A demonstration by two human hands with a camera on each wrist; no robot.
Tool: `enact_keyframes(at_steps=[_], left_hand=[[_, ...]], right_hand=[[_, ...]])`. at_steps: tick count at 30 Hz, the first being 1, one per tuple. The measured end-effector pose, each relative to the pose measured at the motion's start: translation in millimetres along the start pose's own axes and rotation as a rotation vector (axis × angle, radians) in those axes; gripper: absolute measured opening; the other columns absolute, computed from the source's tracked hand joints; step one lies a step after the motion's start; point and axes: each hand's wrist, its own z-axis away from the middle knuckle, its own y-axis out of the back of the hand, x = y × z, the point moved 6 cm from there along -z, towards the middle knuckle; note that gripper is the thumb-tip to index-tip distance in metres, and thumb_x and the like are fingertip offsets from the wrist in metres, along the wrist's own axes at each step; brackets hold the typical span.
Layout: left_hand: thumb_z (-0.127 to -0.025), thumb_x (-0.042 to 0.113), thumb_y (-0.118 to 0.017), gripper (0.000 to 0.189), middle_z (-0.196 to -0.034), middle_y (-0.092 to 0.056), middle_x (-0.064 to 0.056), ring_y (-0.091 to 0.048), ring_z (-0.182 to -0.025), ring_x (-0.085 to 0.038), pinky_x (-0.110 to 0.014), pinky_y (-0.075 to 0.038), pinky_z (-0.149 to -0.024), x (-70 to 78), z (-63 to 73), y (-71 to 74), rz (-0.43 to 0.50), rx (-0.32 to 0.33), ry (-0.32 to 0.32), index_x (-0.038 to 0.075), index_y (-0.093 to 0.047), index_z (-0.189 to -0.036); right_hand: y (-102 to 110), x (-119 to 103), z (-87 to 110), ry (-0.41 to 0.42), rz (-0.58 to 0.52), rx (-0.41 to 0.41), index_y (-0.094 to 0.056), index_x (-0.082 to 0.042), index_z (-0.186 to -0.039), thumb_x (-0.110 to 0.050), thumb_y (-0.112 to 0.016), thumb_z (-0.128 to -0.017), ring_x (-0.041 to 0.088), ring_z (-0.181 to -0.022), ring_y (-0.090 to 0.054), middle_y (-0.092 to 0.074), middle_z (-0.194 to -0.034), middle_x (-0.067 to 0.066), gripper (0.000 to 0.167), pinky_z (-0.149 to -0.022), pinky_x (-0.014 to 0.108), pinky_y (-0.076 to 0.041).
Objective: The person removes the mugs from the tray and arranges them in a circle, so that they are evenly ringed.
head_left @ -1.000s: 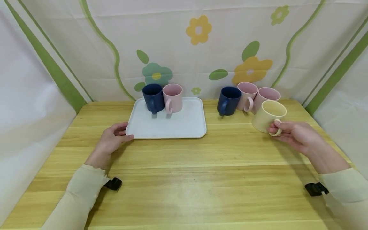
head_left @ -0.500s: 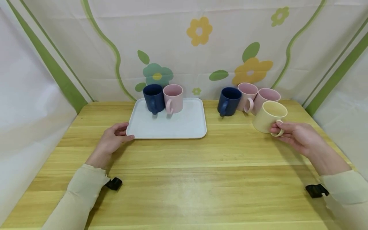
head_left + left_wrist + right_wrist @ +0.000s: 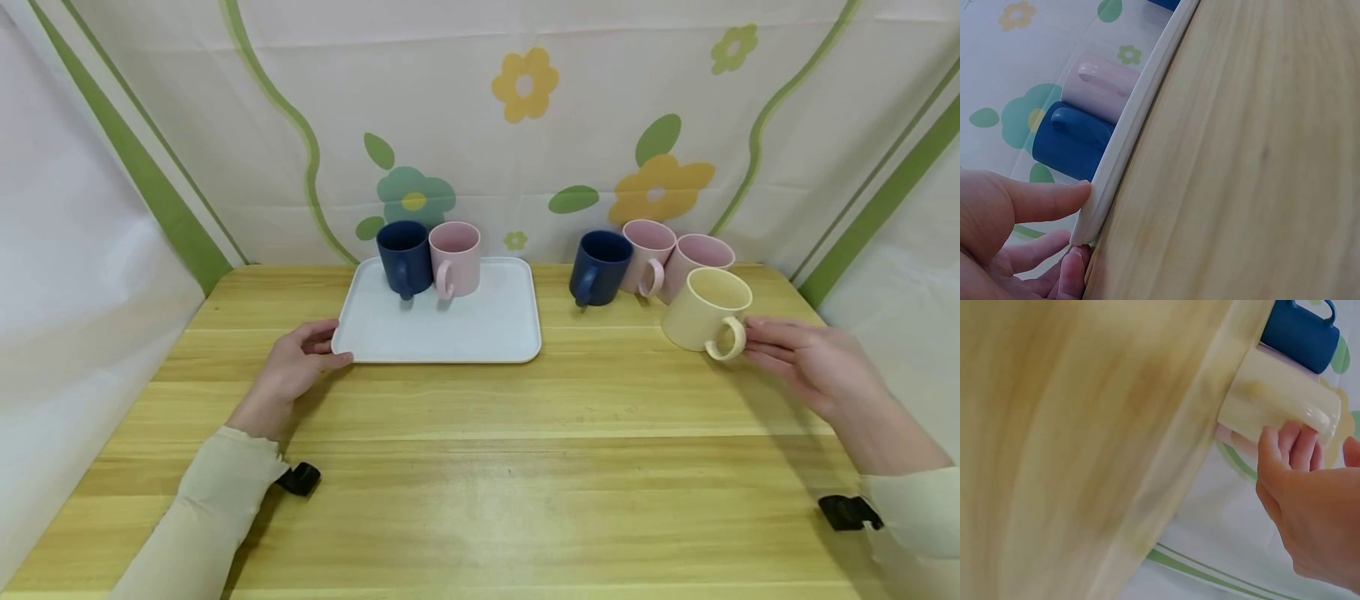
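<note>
A pale yellow mug stands upright on the table at the right, its handle toward my right hand. The fingers of that hand are loosely extended beside the handle and no longer wrapped round it. In the right wrist view, the fingertips overlap the mug's side. My left hand grips the near left corner of a white tray. Its thumb lies against the rim, with the other fingers round the corner. On the tray stand a navy mug and a pink mug, side by side.
Behind the yellow mug are another navy mug and two more pink mugs, one beside the navy one and one partly hidden by the yellow mug. A flowered white cloth hangs along the wooden table's back edge.
My right hand has let go of the yellow mug's handle and drawn back slightly to the right. The mug stays in its place. My left hand keeps its hold on the tray corner.
</note>
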Motion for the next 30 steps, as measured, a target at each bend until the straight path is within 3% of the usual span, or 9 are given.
enact_keyframes(at_steps=[8,15,24,30], left_hand=[[-0.102,0.019,-0.073,0.077,-0.16,-0.046,-0.021,-0.047,-0.142,-0.034,-0.035,-0.042,-0.109,-0.7,0.1,1.6,0.005,-0.002,0.0,0.011,-0.033,-0.168],[-0.101,0.02,-0.074,0.079,-0.162,-0.045,-0.021,-0.047,-0.142,-0.034,-0.035,-0.042,-0.106,0.0,-1.5,2.2,0.019,-0.002,-0.007,0.011,-0.032,-0.168],[-0.101,0.017,-0.073,0.075,-0.159,-0.047,-0.021,-0.047,-0.142,-0.035,-0.042,-0.041,-0.114,-0.2,-0.1,-0.6,0.021,-0.002,-0.007,0.01,-0.035,-0.166],[-0.101,0.018,-0.073,0.076,-0.159,-0.047,-0.02,-0.048,-0.141,-0.034,-0.042,-0.041,-0.114,-1.4,-1.7,0.6,0.015,0.002,-0.002,0.011,-0.034,-0.167]], right_hand=[[-11,-16,5.7,0.171,-0.035,-0.028,-0.079,0.007,-0.111,0.01,-0.044,-0.108,0.024,-0.101,-0.081,-0.082,-0.107,0.017,0.035,-0.085,0.034,-0.065],[-34,-21,4.9,0.268,0.052,-0.016,-0.077,0.007,-0.116,0.015,-0.047,-0.105,0.025,-0.1,-0.081,-0.082,-0.106,0.016,0.033,-0.087,0.033,-0.064],[-75,-14,-7.3,0.272,0.162,-0.046,-0.078,0.002,-0.122,0.011,-0.054,-0.104,0.019,-0.099,-0.08,-0.083,-0.11,0.009,0.031,-0.088,0.028,-0.063],[-104,-3,-23.0,0.237,0.167,-0.106,-0.079,-0.001,-0.114,0.01,-0.057,-0.104,0.019,-0.097,-0.081,-0.083,-0.108,0.009,0.027,-0.086,0.028,-0.063]])
